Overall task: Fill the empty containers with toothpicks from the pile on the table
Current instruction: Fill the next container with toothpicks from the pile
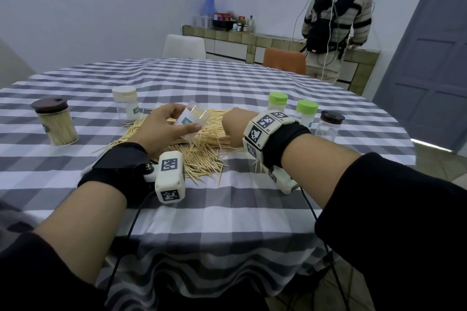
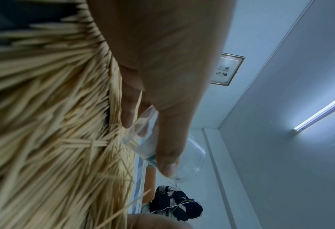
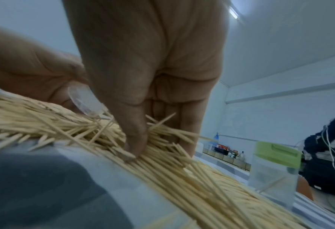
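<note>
A big pile of toothpicks (image 1: 202, 156) lies on the checked tablecloth at mid-table. My left hand (image 1: 188, 117) grips a clear lidless container (image 1: 195, 115) tilted over the pile, its mouth toward my right hand; a few toothpicks show inside. In the left wrist view the thumb and fingers (image 2: 167, 156) wrap the container (image 2: 143, 144) beside the toothpicks (image 2: 45, 139). My right hand (image 1: 231, 126) is down on the pile. In the right wrist view it (image 3: 158, 144) pinches a bunch of toothpicks (image 3: 182, 170) between thumb and fingers, close to the container's mouth (image 3: 84, 102).
A full brown-lidded jar (image 1: 59, 125) stands at left, a white-lidded jar (image 1: 125, 103) behind the pile. Two green-lidded jars (image 1: 278, 102) (image 1: 306, 112) and a clear brown-lidded jar (image 1: 329, 125) stand at right. A person (image 1: 336, 20) stands at the far counter. Chairs lie beyond the table.
</note>
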